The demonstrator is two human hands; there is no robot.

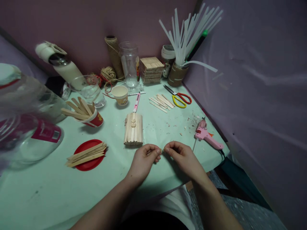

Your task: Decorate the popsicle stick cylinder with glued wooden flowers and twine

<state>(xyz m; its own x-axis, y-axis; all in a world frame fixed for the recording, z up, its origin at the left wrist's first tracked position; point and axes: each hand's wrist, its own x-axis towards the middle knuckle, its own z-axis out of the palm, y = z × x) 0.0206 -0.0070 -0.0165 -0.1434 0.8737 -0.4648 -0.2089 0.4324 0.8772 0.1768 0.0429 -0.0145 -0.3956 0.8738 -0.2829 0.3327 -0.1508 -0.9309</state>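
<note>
Bit point(162, 150) pinched between left hand point(145, 158) and right hand point(182, 156), near the stick block point(133, 132)
Thumbs and forefingers look closed on it, though it is too small to identify; best worked with a light, even pinch and steady wrists above the cloth point(115, 159), well clear of the glue gun point(206, 135) at right, scissors point(175, 94) beyond

pale green tabletop point(57, 195) | stick structure point(133, 132) | scissors point(176, 94) | pink glue gun point(206, 135) | red dish point(92, 165)
</note>
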